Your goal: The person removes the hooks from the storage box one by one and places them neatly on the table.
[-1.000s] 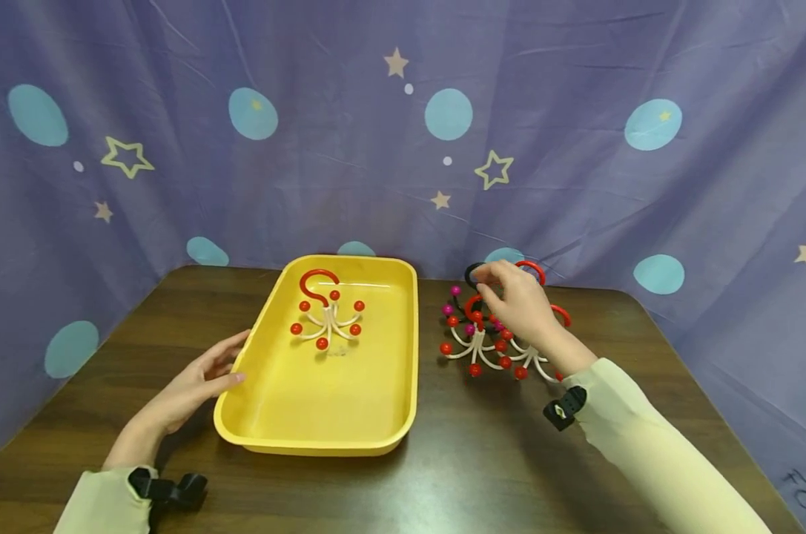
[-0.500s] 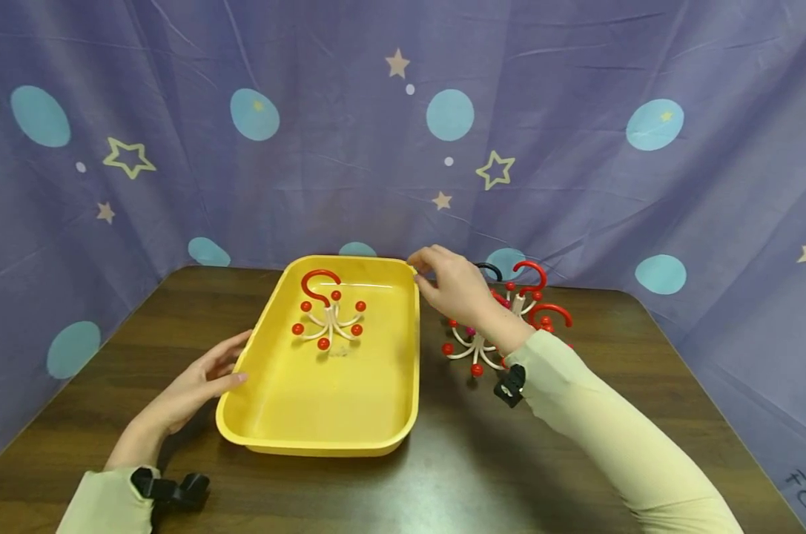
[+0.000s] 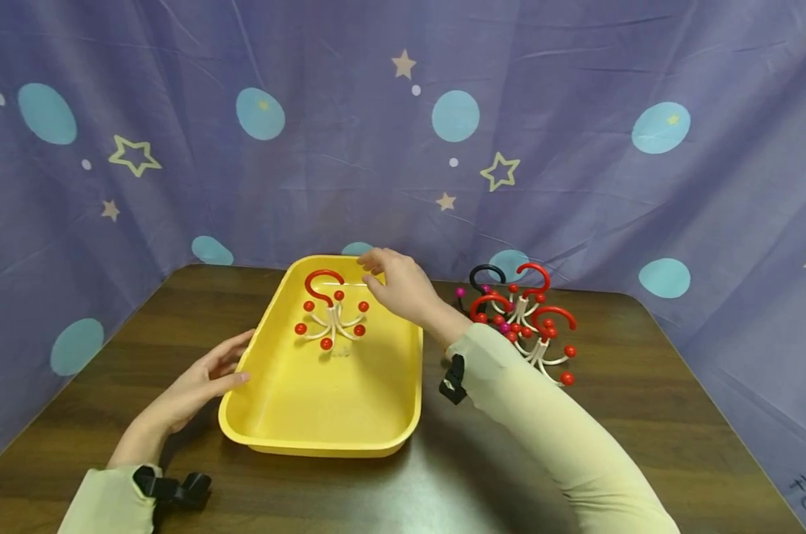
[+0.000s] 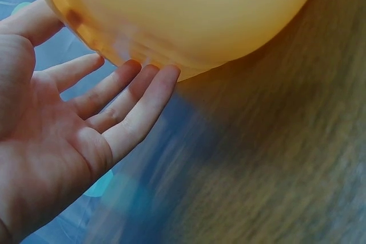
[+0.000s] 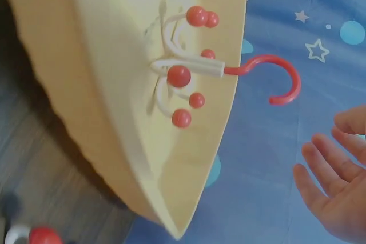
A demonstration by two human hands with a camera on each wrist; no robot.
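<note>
In the head view my left hand (image 3: 199, 389) holds the left wall of a yellow tray (image 3: 336, 447), thumb over the rim and fingers along the outside. The left wrist view shows these fingertips (image 4: 168, 72) against the outer wall. A multi-arm hook hanger (image 3: 332, 319) stands in the tray, with a red hook, white curved arms and red ball tips. My right hand (image 3: 403, 285) is above the tray's far right part, fingers loosely bent and holding nothing. Its fingers are apart from the hanger's red hook (image 5: 286, 78) in the right wrist view.
Several similar hangers (image 3: 541, 348) with red hooks stand clustered on the brown table (image 3: 616, 430) right of the tray. A black-hooked one (image 3: 488, 276) with magenta balls is among them. A purple patterned curtain (image 3: 349, 185) hangs behind the table.
My right hand has moved left from over the hanger cluster, across the tray's right rim, to above the tray. My left hand and the hanger in the tray have kept their places.
</note>
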